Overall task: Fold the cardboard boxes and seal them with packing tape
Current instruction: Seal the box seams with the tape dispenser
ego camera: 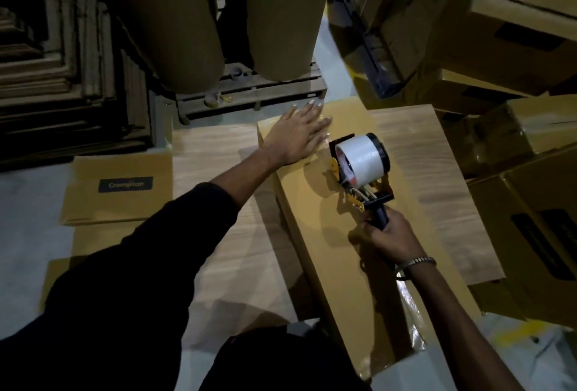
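Note:
A long yellow-brown cardboard box [315, 219] lies closed on a wood-grain table [218, 190], running from near me to the far edge. My left hand [296, 137] presses flat with straight fingers on the box's far end, over shiny clear tape. My right hand [390, 237] grips the black handle of a tape dispenser [359, 169], whose white roll sits on the box top just right of my left hand. Glossy tape also shows on the box's near end, under my right forearm.
A flat box with a dark label [125, 184] lies left of the table. Sealed boxes [515, 31] are piled at the right and back right. Two big brown paper rolls [193, 16] stand on a wooden pallet [256, 94] behind. Stacked flat cardboard [46, 78] fills the left.

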The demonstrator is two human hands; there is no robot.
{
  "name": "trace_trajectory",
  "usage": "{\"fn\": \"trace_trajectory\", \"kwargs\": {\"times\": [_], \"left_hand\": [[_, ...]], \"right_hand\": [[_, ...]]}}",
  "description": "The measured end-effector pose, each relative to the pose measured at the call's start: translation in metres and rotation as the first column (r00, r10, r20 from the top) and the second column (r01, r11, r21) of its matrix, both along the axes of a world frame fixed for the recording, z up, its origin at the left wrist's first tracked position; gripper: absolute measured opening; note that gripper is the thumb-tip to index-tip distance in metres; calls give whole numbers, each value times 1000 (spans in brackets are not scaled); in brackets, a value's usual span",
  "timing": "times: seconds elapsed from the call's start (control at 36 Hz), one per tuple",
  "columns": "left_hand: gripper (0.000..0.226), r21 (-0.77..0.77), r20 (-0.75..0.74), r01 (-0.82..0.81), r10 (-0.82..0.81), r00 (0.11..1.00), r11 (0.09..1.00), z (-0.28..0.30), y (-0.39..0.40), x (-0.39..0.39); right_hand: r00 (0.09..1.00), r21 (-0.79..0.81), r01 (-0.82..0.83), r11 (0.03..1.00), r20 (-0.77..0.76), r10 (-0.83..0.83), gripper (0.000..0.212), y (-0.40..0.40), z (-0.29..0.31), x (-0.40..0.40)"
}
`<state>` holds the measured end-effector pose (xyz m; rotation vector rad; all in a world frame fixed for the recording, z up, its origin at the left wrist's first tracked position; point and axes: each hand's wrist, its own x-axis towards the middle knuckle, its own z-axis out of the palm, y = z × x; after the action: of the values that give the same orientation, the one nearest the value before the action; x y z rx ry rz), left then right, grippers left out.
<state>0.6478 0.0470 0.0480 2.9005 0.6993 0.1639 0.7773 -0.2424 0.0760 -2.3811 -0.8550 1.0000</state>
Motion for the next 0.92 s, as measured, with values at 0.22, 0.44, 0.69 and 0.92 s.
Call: {"fn": "trace_trajectory", "kwargs": {"times": [0.22,0.44,0.69,0.92], "left_hand": [[56,21,-18,57,-57,998,998,-3,-37,-17],[65,-19,-86,44,-46,995,999,-3,-85,-39],[68,-36,-110,15,-19,994,999,-1,-85,-38],[79,-34,-116,-23,18,993,999,-4,-91,-38]], "right_hand": [[999,10,44,999,8,-45,6,3,-1,-3],[1000,41,16,999,15,-17,20,1,6,-15],[994,33,-23,999,104,19,20,1,1,-17],[996,-11,0,1000,90,1,36,-70,-1,-21]]}}
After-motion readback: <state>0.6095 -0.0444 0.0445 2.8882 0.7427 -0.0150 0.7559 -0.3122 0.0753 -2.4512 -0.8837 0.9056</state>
